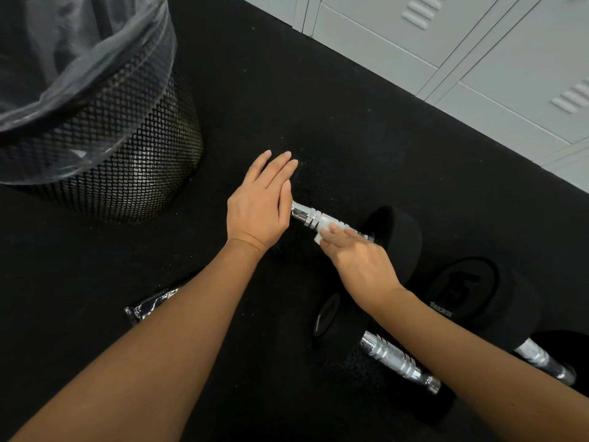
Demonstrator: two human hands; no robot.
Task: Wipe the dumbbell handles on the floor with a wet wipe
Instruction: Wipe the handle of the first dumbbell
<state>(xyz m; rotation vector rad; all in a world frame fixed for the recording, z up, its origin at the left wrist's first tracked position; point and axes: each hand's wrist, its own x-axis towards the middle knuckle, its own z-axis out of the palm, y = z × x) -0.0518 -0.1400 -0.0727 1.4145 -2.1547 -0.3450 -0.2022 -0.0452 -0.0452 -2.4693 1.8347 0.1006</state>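
Note:
Three black dumbbells with chrome handles lie on the black floor. The farthest dumbbell's handle (310, 216) runs between my hands. My left hand (259, 204) lies flat with straight fingers over its left head, hiding it. My right hand (358, 260) presses a white wet wipe (323, 232) onto the handle with extended fingers, near the right head (395, 232). A second dumbbell's handle (398, 362) shows under my right forearm. The third dumbbell (468, 288) lies to the right, its handle (541, 362) partly visible.
A black mesh waste bin (127, 161) with a clear liner stands at the upper left. A shiny foil wipe packet (149, 306) lies on the floor (318, 106) beside my left forearm. Grey lockers (462, 43) line the upper right.

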